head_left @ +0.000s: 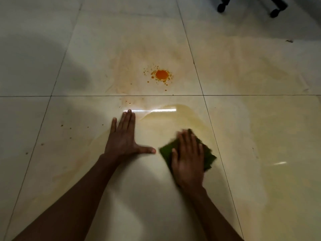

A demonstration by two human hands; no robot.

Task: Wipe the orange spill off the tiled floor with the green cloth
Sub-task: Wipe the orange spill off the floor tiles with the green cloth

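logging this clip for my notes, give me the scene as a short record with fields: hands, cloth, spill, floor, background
left hand: left hand flat on the floor, fingers spread, holding nothing
right hand: right hand pressed palm-down on the green cloth, motion-blurred
cloth: folded, flat on the tile, beside the left thumb, apart from it
spill: orange spill with small splatter around it, one tile beyond the hands, not touched by the cloth
floor: tiled floor, glossy, with pale yellowish wet smears around the hands
background: dark chair casters at the top right
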